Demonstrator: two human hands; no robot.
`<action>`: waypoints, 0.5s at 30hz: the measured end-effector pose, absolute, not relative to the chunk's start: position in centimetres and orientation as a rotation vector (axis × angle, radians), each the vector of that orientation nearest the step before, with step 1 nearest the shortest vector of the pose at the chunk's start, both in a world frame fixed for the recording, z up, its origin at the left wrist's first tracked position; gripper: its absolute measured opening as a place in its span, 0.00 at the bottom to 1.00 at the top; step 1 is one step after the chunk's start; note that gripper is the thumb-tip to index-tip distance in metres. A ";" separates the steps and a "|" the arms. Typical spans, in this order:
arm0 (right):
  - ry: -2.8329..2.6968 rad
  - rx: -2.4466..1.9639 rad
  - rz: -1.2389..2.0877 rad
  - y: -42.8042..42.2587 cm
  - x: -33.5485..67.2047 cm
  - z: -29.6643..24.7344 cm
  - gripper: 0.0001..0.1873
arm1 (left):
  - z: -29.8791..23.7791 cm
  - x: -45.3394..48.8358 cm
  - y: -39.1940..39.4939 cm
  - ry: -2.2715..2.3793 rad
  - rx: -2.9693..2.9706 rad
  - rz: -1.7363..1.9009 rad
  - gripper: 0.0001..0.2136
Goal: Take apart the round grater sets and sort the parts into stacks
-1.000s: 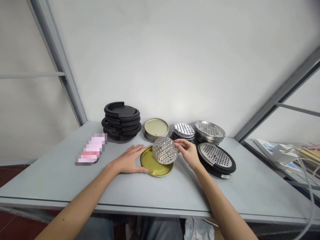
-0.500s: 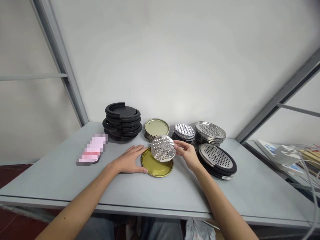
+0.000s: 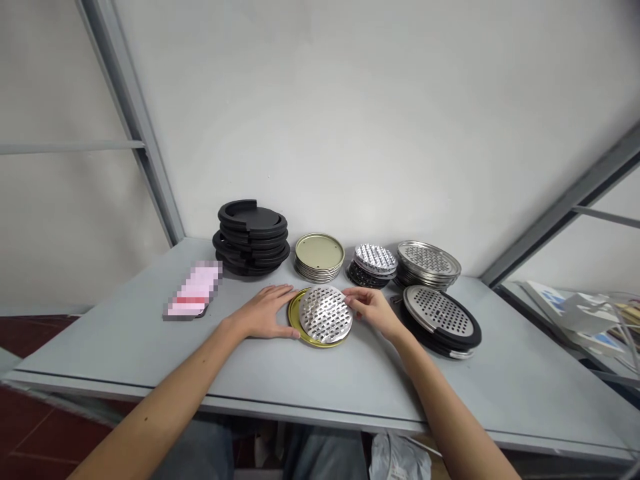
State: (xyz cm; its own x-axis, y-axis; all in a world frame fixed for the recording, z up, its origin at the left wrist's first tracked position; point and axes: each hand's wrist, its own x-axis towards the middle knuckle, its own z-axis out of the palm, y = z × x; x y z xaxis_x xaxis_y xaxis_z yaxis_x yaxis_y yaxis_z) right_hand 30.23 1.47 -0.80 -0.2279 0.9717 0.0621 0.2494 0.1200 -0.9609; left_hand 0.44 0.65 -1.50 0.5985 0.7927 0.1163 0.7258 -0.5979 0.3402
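A round silver grater disc with rows of raised slots is over a gold-coloured metal lid; whether it lies flat cannot be made out. My right hand pinches the disc's right edge between thumb and fingers. On the left, my left hand spreads its fingers on the table, the fingertips and thumb at the lid's rim. Behind them stand a stack of pale gold lids and a stack of smaller grater discs.
Black ring-shaped holders are piled at the back left, near a blurred pink phone. Silver rimmed grater plates stand at the back right. In front of them lies a black-rimmed grater assembly. A wall closes off the back.
My right hand has lowered the grater disc from a tilted position above the gold lid down onto it. The left hand stays by the lid's rim. The view has shifted slightly.
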 end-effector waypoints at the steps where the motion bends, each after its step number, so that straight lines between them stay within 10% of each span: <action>1: -1.628 -1.226 1.144 1.5 30.3 -0.8 0.19 | -1.5 0.4 0.7 1.249 2.569 0.372 0.47; 15: -1.690 -1.332 1.044 1.6 30.2 -1.1 0.18 | -1.5 0.6 0.5 1.265 2.556 0.345 0.48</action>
State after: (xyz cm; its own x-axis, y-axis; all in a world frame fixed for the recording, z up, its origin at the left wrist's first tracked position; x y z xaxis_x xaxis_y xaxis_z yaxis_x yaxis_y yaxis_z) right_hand 30.21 1.56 -1.13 -0.1948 0.9790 0.0606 0.3842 0.1330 -0.9136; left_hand 0.61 0.53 -1.46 0.5910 0.8013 0.0932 0.7375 -0.5835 0.3401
